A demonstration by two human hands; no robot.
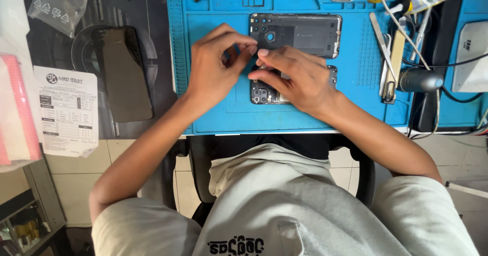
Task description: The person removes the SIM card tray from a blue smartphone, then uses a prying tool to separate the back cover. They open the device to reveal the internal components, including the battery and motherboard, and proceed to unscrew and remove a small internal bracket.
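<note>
On the blue work mat (213, 118) in the head view, both your hands meet over an opened phone (262, 93). Your left hand (216, 68) is curled with thumb and forefinger pinched together just above the phone's upper edge; whether something tiny sits between those fingertips cannot be told. Your right hand (297, 78) lies flat across the phone, covering most of it, its fingertips pressing down near the left hand's pinch, so it steadies the phone rather than gripping it. Only the phone's lower left corner with its circuit parts and a strip at its right edge show.

Just beyond your hands lies the grey back cover (305, 32), inner side up, with a blue ring near its left end. To the right on the mat rest metal tweezers (378, 32) and a flat pry tool (394, 63). Left of the mat, on the dark desk, a second phone (122, 75) lies face up, near a printed paper slip (66, 111) and a clear plastic bag (58, 4).
</note>
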